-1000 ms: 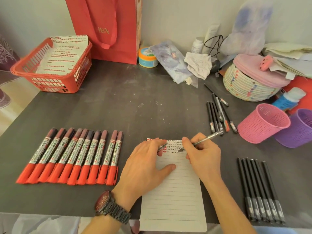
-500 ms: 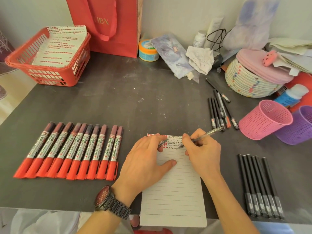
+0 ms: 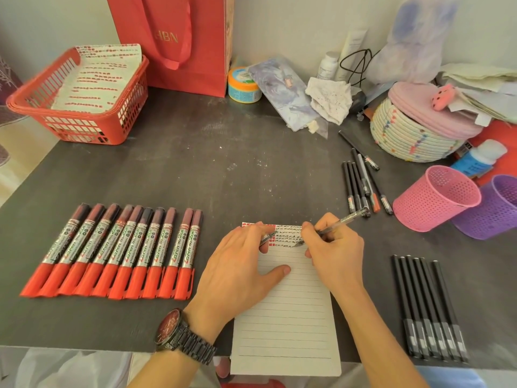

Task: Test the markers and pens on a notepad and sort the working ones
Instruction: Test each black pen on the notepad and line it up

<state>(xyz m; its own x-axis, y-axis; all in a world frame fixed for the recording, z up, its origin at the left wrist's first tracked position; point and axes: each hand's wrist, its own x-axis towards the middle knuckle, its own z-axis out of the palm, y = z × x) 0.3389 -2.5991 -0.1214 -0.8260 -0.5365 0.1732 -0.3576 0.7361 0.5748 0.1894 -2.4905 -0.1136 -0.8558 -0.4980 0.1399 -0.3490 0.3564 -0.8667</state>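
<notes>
A lined notepad (image 3: 285,317) lies at the front edge of the dark table, with rows of small red and black test marks across its top. My right hand (image 3: 333,247) grips a black pen (image 3: 344,221), its tip touching the paper below those marks. My left hand (image 3: 237,270) rests on the pad, thumb stretched over the paper, and its fingers pinch a small grey pen cap (image 3: 269,237). Several red-capped markers (image 3: 117,250) lie in a row to the left. Several black pens (image 3: 430,312) lie in a row at the right, and more pens (image 3: 361,186) lie further back.
A pink mesh cup (image 3: 436,200) and a purple one (image 3: 495,208) stand at the right. A red basket (image 3: 78,99) holding marked sheets sits at the back left beside a red bag (image 3: 173,37). A woven basket (image 3: 414,135), bottles and papers crowd the back right.
The view has shifted slightly. My right hand keeps the pen on the top of the pad, its tip a little lower among the marks. My left hand stays on the pad.
</notes>
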